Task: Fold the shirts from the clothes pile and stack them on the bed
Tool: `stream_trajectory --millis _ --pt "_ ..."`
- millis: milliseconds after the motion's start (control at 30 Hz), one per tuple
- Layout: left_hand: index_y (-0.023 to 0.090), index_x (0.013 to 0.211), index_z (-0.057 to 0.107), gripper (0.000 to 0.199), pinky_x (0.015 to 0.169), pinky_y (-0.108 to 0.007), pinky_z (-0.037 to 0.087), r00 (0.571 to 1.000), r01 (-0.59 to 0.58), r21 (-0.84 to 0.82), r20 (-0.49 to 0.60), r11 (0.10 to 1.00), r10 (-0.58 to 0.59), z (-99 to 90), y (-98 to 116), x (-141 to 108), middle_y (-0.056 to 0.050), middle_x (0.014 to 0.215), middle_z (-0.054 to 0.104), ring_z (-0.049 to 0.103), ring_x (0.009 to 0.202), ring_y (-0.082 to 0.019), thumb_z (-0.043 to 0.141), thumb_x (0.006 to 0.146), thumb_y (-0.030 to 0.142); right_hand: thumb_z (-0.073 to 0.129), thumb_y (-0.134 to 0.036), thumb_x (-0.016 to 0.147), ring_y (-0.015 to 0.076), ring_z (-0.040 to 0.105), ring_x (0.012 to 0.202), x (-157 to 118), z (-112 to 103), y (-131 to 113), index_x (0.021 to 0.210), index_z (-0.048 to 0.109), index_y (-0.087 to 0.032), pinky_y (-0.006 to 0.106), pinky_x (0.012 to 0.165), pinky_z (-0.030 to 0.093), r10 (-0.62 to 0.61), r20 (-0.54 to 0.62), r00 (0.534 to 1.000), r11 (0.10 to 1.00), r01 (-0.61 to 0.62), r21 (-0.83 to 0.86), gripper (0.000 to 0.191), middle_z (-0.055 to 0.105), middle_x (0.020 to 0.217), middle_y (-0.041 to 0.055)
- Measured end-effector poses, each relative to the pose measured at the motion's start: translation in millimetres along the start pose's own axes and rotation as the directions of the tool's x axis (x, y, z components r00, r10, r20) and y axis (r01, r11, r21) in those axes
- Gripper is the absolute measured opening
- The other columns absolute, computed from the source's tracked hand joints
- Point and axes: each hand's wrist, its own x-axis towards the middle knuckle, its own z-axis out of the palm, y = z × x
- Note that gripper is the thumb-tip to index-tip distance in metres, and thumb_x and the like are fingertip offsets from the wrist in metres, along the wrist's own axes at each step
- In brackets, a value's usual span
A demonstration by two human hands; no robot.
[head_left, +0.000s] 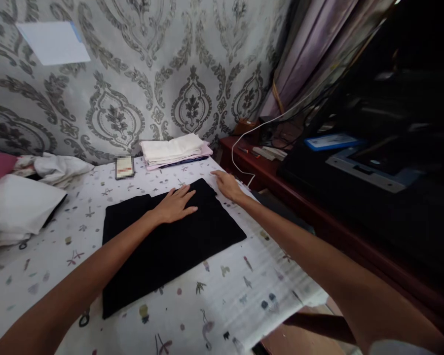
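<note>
Black folded cloth (170,246) is lying flat on the printed sheet (225,296). The left hand (174,204) is pressing on it, open and palm down, toward 12 o'clock. The right hand (227,185), also open, is extending its index finger just beyond the cloth's 1 o'clock edge. Stacked fabrics (173,149) are resting farther off at 12 o'clock.

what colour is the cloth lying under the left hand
The cloth under the left hand is plain black, as the head view shows.
</note>
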Motion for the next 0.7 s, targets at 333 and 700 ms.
stream_trajectory --millis 333,700 --pt "0.018 0.118 0.059 0.025 0.09 -0.039 0.049 0.974 -0.067 0.312 -0.187 0.948 0.13 -15.0 42 26 -0.013 0.119 0.062 0.057 0.114 -0.028 0.049 0.095 0.022 0.068 -0.033 0.08 0.0161 0.062 0.073 -11 -12 -10 0.079 0.074 -0.016 0.023 0.061 0.038 0.235 0.152 0.96 0.972 -0.234 -0.023 0.018 0.071 0.076 0.0037" --pt "0.021 0.089 0.063 0.01 0.073 -0.03 0.046 0.909 0.018 -0.359 -0.382 0.933 -0.165 -11.4 20 40 0.0 0.081 0.067 0.061 0.074 -0.018 0.055 0.084 0.017 0.072 -0.03 0.073 0.0163 0.062 0.075 -37 -12 -13 0.082 0.074 -0.019 0.024 0.059 0.037 0.233 0.204 0.951 0.972 -0.236 -0.011 0.015 0.072 0.08 0.0017"
